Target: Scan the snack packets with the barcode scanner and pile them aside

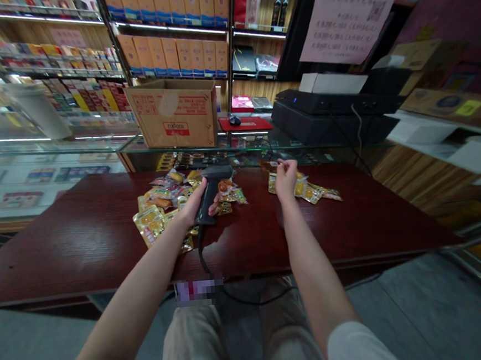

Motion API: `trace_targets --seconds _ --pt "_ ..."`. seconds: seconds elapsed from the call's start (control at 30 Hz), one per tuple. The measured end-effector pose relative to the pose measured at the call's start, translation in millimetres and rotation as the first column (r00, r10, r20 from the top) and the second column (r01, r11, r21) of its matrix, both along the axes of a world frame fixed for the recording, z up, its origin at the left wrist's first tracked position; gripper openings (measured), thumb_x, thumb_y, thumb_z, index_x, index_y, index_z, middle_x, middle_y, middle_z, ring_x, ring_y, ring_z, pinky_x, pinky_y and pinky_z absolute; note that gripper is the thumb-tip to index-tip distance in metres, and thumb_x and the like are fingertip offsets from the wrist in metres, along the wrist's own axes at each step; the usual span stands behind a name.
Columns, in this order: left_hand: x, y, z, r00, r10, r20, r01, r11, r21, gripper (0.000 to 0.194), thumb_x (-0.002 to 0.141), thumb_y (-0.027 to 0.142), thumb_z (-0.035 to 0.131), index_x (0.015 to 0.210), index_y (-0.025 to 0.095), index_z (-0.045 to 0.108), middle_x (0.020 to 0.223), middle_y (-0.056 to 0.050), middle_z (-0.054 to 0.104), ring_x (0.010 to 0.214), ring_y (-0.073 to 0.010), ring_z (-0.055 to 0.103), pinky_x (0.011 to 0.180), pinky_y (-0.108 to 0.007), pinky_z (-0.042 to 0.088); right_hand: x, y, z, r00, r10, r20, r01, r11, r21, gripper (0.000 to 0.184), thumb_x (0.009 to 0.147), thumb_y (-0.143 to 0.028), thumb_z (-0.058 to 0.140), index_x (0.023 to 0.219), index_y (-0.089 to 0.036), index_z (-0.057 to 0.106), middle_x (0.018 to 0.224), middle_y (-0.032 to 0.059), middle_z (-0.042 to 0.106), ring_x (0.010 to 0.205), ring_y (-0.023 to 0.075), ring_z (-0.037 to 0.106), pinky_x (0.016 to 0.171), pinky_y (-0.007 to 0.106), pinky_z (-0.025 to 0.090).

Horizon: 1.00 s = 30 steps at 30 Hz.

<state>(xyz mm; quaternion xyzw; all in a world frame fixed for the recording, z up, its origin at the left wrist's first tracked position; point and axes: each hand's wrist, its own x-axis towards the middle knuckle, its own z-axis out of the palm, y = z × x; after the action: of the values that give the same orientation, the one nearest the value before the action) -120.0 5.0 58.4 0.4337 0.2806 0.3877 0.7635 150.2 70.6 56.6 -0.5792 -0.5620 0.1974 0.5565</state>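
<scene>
My left hand (192, 207) is wrapped round the grip of a black barcode scanner (211, 190), whose head points to the right. Beneath and around it lies a loose pile of small snack packets (149, 223), gold and clear, some with sausage-like pieces showing. My right hand (287, 179) is closed in a pinch above a smaller group of packets (310, 192). At its fingertips is a brownish snack packet (269, 166), partly covered by the hand. The scanner's cable (202, 255) drops over the table's near edge.
The dark red wooden table (246, 246) meets a glass counter at its far side. A large open cardboard box (177, 115) stands on the counter, with a mouse (234, 120) and black equipment (335, 117) to its right. Stocked shelves rise behind. A phone-like object (195, 290), pixelated, is below the table edge.
</scene>
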Motion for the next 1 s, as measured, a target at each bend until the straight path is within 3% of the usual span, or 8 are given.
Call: trace_targets --seconds 0.1,0.27,0.37,0.47,0.6,0.77,0.87,1.0 --pt "-6.1 3.7 1.3 0.997 0.073 -0.004 -0.073 0.997 -0.014 0.065 0.085 0.077 0.044 0.066 0.016 0.053 0.043 0.0 0.046 0.034 -0.0093 0.043 0.034 -0.02 0.036 13.7 -2.5 -4.8 0.899 -0.247 0.362 0.258 0.966 0.018 0.013 0.088 -0.019 0.046 0.094 -0.019 0.057 0.121 0.0175 0.061 0.125 0.0301 0.051 0.107 0.049 0.035" --pt "-17.3 10.8 2.2 0.982 0.186 -0.023 -0.187 0.981 -0.058 0.063 0.084 0.078 0.045 0.072 0.017 0.054 0.044 0.003 0.045 0.033 -0.0098 0.042 0.034 -0.021 0.038 7.6 -5.8 -15.7 0.806 -0.029 0.591 0.202 0.952 -0.229 0.02 0.084 -0.034 0.064 0.094 -0.016 0.065 0.104 0.0167 0.067 0.109 0.0322 0.061 0.098 0.048 0.04" --pt "-20.9 13.9 0.0 0.974 0.225 -0.019 -0.226 0.973 -0.047 0.061 0.085 0.076 0.046 0.071 0.017 0.053 0.045 0.002 0.046 0.034 -0.0094 0.043 0.034 -0.02 0.038 -10.8 -8.7 -17.8 0.828 0.17 0.535 -0.041 0.969 -0.243 0.035 0.084 -0.041 0.067 0.109 -0.018 0.061 0.105 0.0114 0.068 0.099 0.0242 0.064 0.087 0.037 0.046" --pt "-21.4 15.7 -2.5 0.972 0.234 -0.013 -0.234 0.971 -0.046 0.059 0.085 0.074 0.049 0.07 0.017 0.053 0.047 0.002 0.047 0.035 -0.0092 0.044 0.035 -0.019 0.038 -31.5 -14.6 -19.6 0.746 0.412 0.523 -0.225 0.895 -0.384 0.041 0.074 -0.049 0.075 0.098 -0.019 0.062 0.099 0.0089 0.068 0.088 0.0227 0.065 0.078 0.033 0.047" --pt "-20.5 15.7 -2.8 0.974 0.228 -0.002 -0.227 0.973 -0.048 0.058 0.085 0.073 0.051 0.069 0.017 0.053 0.048 0.002 0.049 0.035 -0.009 0.045 0.035 -0.019 0.039 -40.3 -16.0 -22.4 0.689 0.407 0.6 -0.159 0.892 -0.423 0.027 0.07 -0.037 0.077 0.079 -0.021 0.057 0.095 0.0104 0.066 0.089 0.0254 0.064 0.076 0.033 0.046" --pt "-18.4 11.0 1.9 0.982 0.186 -0.022 -0.186 0.982 -0.025 0.061 0.082 0.076 0.05 0.067 0.017 0.052 0.044 0.002 0.046 0.034 -0.0097 0.044 0.034 -0.02 0.038 -26.9 -3.1 -26.5 0.853 0.281 0.44 -0.108 0.919 -0.379 0.028 0.067 -0.015 0.069 0.083 -0.023 0.047 0.079 0.0019 0.063 0.077 0.0211 0.062 0.068 0.03 0.045" --pt "-16.1 7.3 4.7 0.988 0.15 -0.027 -0.15 0.989 -0.003 0.061 0.082 0.076 0.051 0.066 0.017 0.051 0.045 0.001 0.048 0.034 -0.0097 0.044 0.033 -0.02 0.038 -24.9 0.5 -28.5 0.914 0.352 0.201 -0.258 0.888 -0.382 0.03 0.066 -0.019 0.066 0.085 -0.024 0.044 0.074 -0.0041 0.06 0.067 0.017 0.06 0.06 0.027 0.046" --pt "-13.8 3.9 5.3 0.996 0.089 -0.029 -0.09 0.996 -0.013 0.059 0.085 0.072 0.051 0.068 0.016 0.053 0.046 0.0 0.049 0.034 -0.0099 0.044 0.033 -0.02 0.038 -28.6 -1.2 -27.9 0.874 0.485 -0.034 -0.474 0.833 -0.286 0.036 0.063 -0.023 0.066 0.092 -0.024 0.045 0.074 -0.0067 0.059 0.059 0.0134 0.056 0.052 0.024 0.045"
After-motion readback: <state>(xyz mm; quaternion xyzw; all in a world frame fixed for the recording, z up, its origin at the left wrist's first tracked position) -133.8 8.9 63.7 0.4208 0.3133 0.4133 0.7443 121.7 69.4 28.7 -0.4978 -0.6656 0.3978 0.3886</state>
